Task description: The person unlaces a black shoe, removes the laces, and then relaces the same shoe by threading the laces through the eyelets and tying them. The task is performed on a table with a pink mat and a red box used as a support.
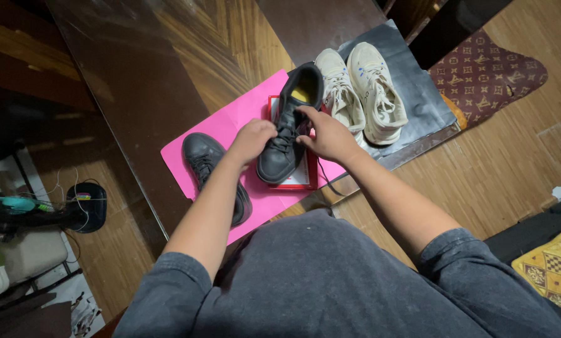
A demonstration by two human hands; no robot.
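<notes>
A black sneaker stands on a red-edged box lid over a pink sheet on the wooden table. My left hand rests at the shoe's left side by the laces. My right hand pinches the black laces near the tongue. A loose lace end hangs off the table edge below my right wrist. The second black sneaker lies to the left on the pink sheet, partly hidden by my left forearm.
A pair of cream sneakers sits on a grey sheet at the table's far right. A patterned mat lies on the wood floor. A black round device with cables is at the left.
</notes>
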